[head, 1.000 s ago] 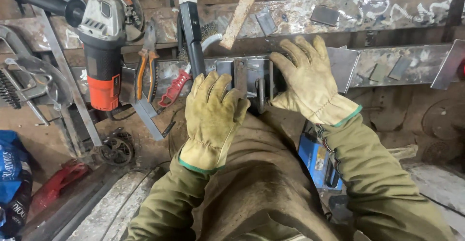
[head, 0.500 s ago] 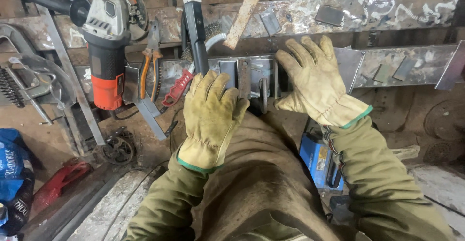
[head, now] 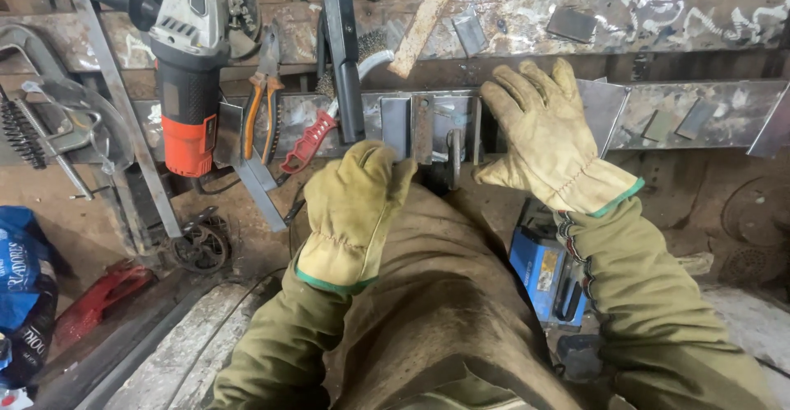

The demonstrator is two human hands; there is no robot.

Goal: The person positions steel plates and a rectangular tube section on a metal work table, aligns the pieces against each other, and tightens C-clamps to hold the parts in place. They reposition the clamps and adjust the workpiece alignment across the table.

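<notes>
My left hand [head: 354, 212], in a yellow leather glove, has its fingers curled at the front edge of a small steel assembly [head: 428, 126] of plates and a U-shaped rod. Whether it grips the edge is hidden by the glove. It is just below a black clamp handle [head: 346, 72]. My right hand [head: 551, 138], gloved the same, lies flat with fingers spread on the steel bar [head: 691, 118] right of the assembly, holding nothing. My brown-trousered knee sits between both arms.
An orange and grey angle grinder [head: 189, 72] lies at the left, with orange-handled pliers [head: 259, 105], a red-handled wire brush [head: 317, 134] and a wooden stick [head: 424, 19] nearby. A blue box-shaped machine [head: 539, 270] stands on the floor under my right arm. A blue bag [head: 25, 286] is far left.
My right hand has slid a little to the right along the steel bar. My left hand's fingers have curled in more at the assembly's edge.
</notes>
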